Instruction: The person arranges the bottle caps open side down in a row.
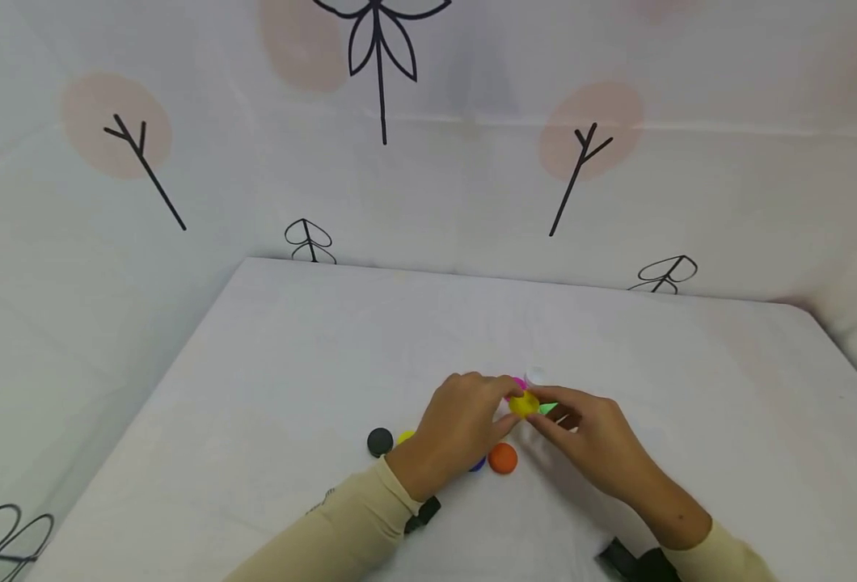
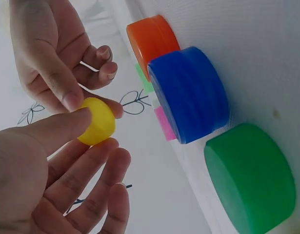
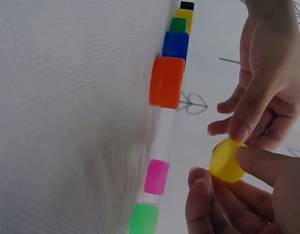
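Observation:
A thick yellow plastic disc (image 1: 524,404) is held above the table between both hands. My left hand (image 1: 461,424) pinches one side of it with the thumb on top, seen close up in the left wrist view. From the other side my right hand (image 1: 596,440) grips the same yellow disc (image 3: 227,162) between thumb and fingers. Below the hands are an orange disc (image 1: 503,458) and a blue one (image 2: 189,95), with a green disc (image 2: 250,180) beside them that the left hand hides in the head view.
A black disc (image 1: 380,442) and another yellow disc (image 1: 405,436) lie left of the left hand. Beyond the hands sit a pink piece (image 3: 156,177), a light green piece (image 3: 144,218) and a whitish round piece (image 1: 534,375). The white table (image 1: 290,339) meets a patterned cloth backdrop.

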`<act>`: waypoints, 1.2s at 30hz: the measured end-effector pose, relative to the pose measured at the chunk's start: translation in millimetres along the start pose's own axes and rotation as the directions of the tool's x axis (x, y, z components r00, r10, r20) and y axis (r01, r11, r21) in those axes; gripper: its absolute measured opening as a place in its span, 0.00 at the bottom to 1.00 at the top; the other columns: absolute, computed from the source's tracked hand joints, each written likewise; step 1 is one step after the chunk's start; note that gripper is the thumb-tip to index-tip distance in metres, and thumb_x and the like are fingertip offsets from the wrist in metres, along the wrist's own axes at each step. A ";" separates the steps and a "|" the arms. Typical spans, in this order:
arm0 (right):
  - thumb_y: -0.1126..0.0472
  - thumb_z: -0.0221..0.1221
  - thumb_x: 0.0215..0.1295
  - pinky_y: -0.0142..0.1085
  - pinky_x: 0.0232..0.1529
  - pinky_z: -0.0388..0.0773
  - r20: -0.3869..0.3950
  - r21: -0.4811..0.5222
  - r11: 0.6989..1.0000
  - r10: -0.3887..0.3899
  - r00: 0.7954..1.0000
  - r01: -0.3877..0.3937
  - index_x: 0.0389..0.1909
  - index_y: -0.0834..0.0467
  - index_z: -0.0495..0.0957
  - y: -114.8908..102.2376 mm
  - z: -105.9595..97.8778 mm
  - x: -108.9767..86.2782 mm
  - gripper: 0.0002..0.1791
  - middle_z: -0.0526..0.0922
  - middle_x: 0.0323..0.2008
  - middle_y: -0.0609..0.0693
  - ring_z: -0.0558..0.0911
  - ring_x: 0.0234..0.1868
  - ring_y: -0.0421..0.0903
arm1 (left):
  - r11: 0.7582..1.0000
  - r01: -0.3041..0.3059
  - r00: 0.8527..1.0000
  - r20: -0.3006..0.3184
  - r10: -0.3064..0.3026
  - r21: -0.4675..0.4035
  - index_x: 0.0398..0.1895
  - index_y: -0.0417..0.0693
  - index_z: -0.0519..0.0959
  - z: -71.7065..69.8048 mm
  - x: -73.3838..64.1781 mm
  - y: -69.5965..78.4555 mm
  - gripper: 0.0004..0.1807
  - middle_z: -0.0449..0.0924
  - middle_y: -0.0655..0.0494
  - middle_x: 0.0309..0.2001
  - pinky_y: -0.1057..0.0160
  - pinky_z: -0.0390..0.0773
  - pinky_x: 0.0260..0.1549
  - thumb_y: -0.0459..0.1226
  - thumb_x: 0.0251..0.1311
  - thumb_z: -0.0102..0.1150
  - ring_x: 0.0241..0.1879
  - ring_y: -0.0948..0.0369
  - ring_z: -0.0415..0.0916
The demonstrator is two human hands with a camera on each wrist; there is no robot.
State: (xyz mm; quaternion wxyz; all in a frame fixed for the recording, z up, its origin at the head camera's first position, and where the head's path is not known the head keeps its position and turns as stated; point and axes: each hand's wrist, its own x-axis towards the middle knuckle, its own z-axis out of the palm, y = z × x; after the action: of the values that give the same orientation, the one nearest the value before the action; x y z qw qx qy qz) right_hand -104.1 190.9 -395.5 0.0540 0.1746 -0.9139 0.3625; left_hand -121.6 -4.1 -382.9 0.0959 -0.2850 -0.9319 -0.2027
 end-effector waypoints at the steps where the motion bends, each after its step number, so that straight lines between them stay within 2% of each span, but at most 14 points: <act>1: 0.65 0.69 0.59 0.28 0.30 0.81 -0.006 0.003 1.000 0.000 1.000 0.000 0.52 0.58 0.83 -0.2 -0.3 -0.1 0.19 0.89 0.40 0.50 0.82 0.29 0.35 | 1.000 -0.003 1.000 -0.008 0.003 -0.006 0.48 0.53 0.85 0.0 0.2 -0.2 0.16 0.89 0.64 0.42 0.70 0.78 0.40 0.46 0.58 0.71 0.36 0.66 0.83; 7: 0.68 0.66 0.62 0.29 0.25 0.78 -0.054 0.040 0.999 -0.029 0.998 0.031 0.55 0.60 0.82 -1.3 -1.7 -0.5 0.19 0.89 0.35 0.51 0.83 0.26 0.37 | 0.997 0.006 0.999 -0.038 -0.008 -0.071 0.50 0.52 0.84 -1.2 0.7 -1.1 0.16 0.89 0.62 0.40 0.68 0.79 0.41 0.46 0.62 0.68 0.35 0.66 0.84; 10: 0.69 0.65 0.63 0.30 0.26 0.80 -0.080 0.064 0.996 -0.049 0.996 0.055 0.56 0.60 0.82 -1.6 -1.8 -0.9 0.19 0.89 0.33 0.52 0.85 0.27 0.40 | 0.995 0.021 0.999 -0.036 -0.024 -0.099 0.51 0.53 0.84 -2.0 0.7 -1.9 0.15 0.89 0.62 0.39 0.68 0.79 0.42 0.47 0.63 0.66 0.35 0.66 0.83; 16: 0.70 0.63 0.65 0.29 0.34 0.84 -0.101 0.097 0.992 -0.069 0.993 0.079 0.55 0.60 0.81 -0.9 -0.8 -1.0 0.18 0.88 0.41 0.52 0.86 0.32 0.41 | 0.985 0.047 0.999 -0.012 -0.049 -0.165 0.51 0.54 0.83 -3.1 0.9 -1.9 0.15 0.88 0.64 0.38 0.72 0.76 0.37 0.50 0.69 0.59 0.34 0.67 0.80; 19: 0.71 0.63 0.65 0.28 0.34 0.83 -0.106 0.105 0.991 -0.068 0.992 0.079 0.53 0.60 0.82 0.1 -0.3 -0.4 0.16 0.87 0.41 0.49 0.86 0.32 0.43 | 0.978 0.062 0.998 0.009 -0.062 -0.199 0.51 0.53 0.83 -3.8 1.1 -1.4 0.16 0.88 0.63 0.39 0.74 0.75 0.35 0.50 0.70 0.56 0.35 0.66 0.80; 23: 0.70 0.63 0.65 0.28 0.32 0.83 -0.110 0.125 0.990 -0.056 0.992 0.070 0.52 0.61 0.82 1.5 0.0 -0.1 0.15 0.85 0.39 0.47 0.86 0.33 0.44 | 0.970 0.055 0.998 0.007 -0.054 -0.238 0.52 0.51 0.83 -3.6 1.2 -0.8 0.15 0.88 0.61 0.39 0.75 0.75 0.35 0.48 0.71 0.57 0.36 0.64 0.82; 27: 0.69 0.62 0.67 0.29 0.32 0.83 -0.131 0.145 0.987 -0.046 0.990 0.065 0.53 0.61 0.82 0.9 -0.6 -0.9 0.14 0.87 0.38 0.50 0.86 0.31 0.42 | 0.962 0.044 0.999 0.001 -0.045 -0.270 0.55 0.50 0.81 -3.5 0.3 -0.3 0.16 0.88 0.60 0.38 0.76 0.76 0.35 0.46 0.71 0.57 0.37 0.65 0.84; 32: 0.67 0.61 0.68 0.28 0.33 0.83 -0.140 0.159 0.987 -0.012 0.990 0.034 0.55 0.60 0.78 -1.9 -2.8 -1.1 0.15 0.86 0.34 0.52 0.85 0.29 0.41 | 0.961 0.033 0.999 0.010 -0.032 -0.275 0.61 0.53 0.75 -3.5 -0.2 -0.3 0.18 0.89 0.60 0.42 0.74 0.78 0.38 0.44 0.71 0.58 0.39 0.67 0.85; 36: 0.66 0.60 0.69 0.27 0.34 0.83 -0.123 0.158 0.988 0.014 0.992 0.006 0.53 0.58 0.77 -1.7 -4.1 0.1 0.13 0.86 0.33 0.52 0.85 0.29 0.43 | 0.964 0.022 1.000 0.020 -0.017 -0.266 0.61 0.54 0.73 -3.7 0.2 -0.1 0.20 0.89 0.60 0.42 0.75 0.78 0.38 0.43 0.68 0.62 0.39 0.69 0.85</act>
State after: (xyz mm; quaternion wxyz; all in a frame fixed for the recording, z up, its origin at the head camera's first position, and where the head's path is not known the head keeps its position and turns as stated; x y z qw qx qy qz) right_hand -103.7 192.5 -391.4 0.0959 0.1536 -0.8777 0.4438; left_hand -121.6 -5.6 -379.5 0.0463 -0.2881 -0.8997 -0.3245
